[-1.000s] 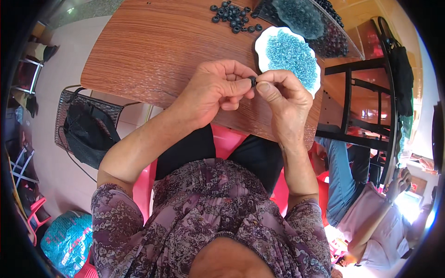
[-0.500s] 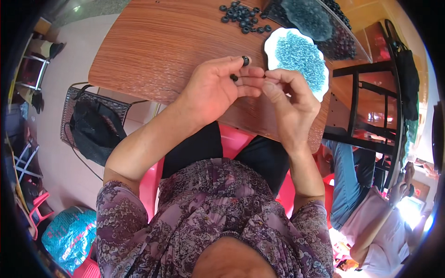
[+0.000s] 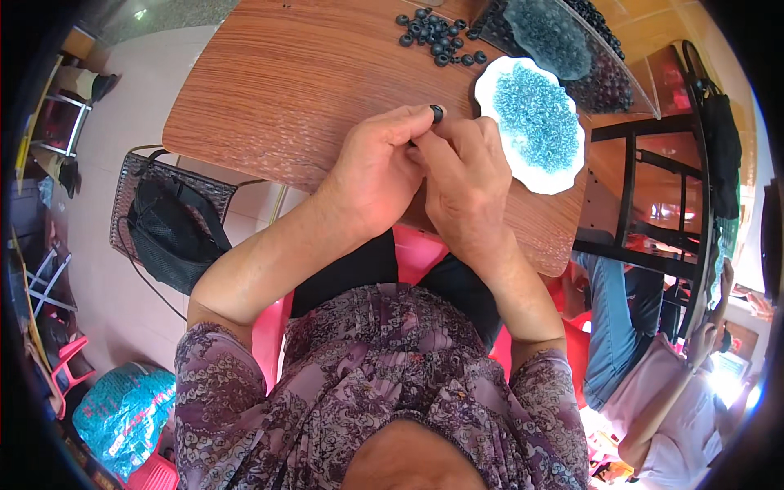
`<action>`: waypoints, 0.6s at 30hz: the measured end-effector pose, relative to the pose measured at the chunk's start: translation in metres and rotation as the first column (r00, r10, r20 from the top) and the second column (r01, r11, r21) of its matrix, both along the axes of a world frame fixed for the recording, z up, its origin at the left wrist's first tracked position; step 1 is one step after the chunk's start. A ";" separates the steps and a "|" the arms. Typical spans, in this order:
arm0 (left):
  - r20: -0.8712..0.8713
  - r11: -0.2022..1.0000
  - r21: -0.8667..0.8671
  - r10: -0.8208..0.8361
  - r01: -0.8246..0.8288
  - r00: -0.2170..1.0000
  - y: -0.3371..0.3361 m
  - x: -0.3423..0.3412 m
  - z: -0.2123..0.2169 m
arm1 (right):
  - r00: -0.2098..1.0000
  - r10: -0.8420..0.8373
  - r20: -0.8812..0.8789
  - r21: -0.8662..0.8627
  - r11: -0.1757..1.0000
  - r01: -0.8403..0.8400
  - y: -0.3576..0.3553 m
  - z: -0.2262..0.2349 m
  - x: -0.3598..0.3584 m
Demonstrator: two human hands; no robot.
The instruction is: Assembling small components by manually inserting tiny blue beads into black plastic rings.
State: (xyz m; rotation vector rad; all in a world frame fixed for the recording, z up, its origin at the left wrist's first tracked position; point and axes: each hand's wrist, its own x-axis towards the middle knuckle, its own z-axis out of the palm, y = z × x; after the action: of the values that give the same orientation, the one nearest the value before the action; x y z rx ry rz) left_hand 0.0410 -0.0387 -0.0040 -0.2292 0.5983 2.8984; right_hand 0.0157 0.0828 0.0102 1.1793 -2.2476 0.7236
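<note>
A round black bead (image 3: 437, 113) shows at the tip of my left hand's (image 3: 377, 167) thumb, held above the table. My right hand (image 3: 469, 175) is closed against it, its thumb and fingers pinched together in front of the left palm. A small dark spot shows between the hands, mostly hidden by the fingers; I cannot tell what it is. To the right of my hands, a white scalloped plate (image 3: 549, 184) holds a heap of clear bluish beads (image 3: 535, 118). Several loose black beads (image 3: 441, 37) lie beyond my hands on the wooden table (image 3: 269, 106).
A clear box (image 3: 563, 49) of dark beads stands at the far right, with a bag of bluish beads (image 3: 549, 41) on it. A black metal frame (image 3: 629, 196) is right of the table. A black bag (image 3: 167, 237) rests on a chair at left. Another person (image 3: 653, 408) sits at right.
My right hand has moved left and in against my left hand, whose fingers have curled and are now largely covered. The black bead remains at the left thumb tip. The view has shifted slightly.
</note>
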 end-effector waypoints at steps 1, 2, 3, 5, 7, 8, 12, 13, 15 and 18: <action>0.013 1.000 0.012 -0.012 0.012 1.000 0.000 0.000 0.000 | 1.000 -0.010 0.029 0.022 1.000 0.010 -0.001 -0.001 0.000; 0.011 1.000 0.011 -0.016 0.016 1.000 0.000 0.001 0.002 | 1.000 -0.014 0.027 0.021 1.000 0.013 -0.001 0.000 0.001; 0.007 1.000 0.023 -0.015 0.015 1.000 0.000 0.001 0.004 | 0.999 -0.012 0.035 0.004 1.000 0.012 -0.002 0.002 0.001; -0.003 0.999 0.032 -0.018 0.018 1.000 -0.002 0.001 0.003 | 0.999 -0.012 0.037 -0.016 1.000 0.012 -0.004 0.003 0.002; -0.173 0.990 0.091 -0.086 0.103 0.981 -0.007 0.002 -0.005 | 1.000 -0.001 -0.026 -0.076 0.997 -0.001 -0.006 0.001 0.003; -0.180 0.990 0.089 -0.093 0.111 0.979 -0.005 0.002 -0.002 | 0.999 -0.008 -0.034 -0.077 0.997 0.006 -0.005 -0.001 0.003; -0.205 0.990 0.080 -0.101 0.119 0.974 0.002 0.007 0.011 | 0.995 -0.030 -0.092 -0.145 0.989 0.017 -0.003 -0.002 0.005; -0.199 0.988 0.091 -0.108 0.128 0.974 0.003 0.008 0.014 | 0.996 -0.027 -0.087 -0.166 0.986 0.012 -0.002 -0.001 0.006; -0.214 0.989 0.081 -0.106 0.126 0.971 0.004 0.009 0.015 | 0.999 -0.040 -0.037 -0.150 0.988 0.034 0.001 0.002 0.009; -0.211 0.990 0.060 -0.115 0.130 0.971 0.005 0.010 0.016 | 0.996 -0.068 0.059 -0.124 0.989 0.075 0.005 0.002 0.013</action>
State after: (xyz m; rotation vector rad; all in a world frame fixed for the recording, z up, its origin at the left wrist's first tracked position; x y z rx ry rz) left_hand 0.0509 -0.0332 0.0118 0.1172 0.5161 2.8364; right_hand 0.0286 0.0883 0.0126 1.0248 -2.2400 0.8653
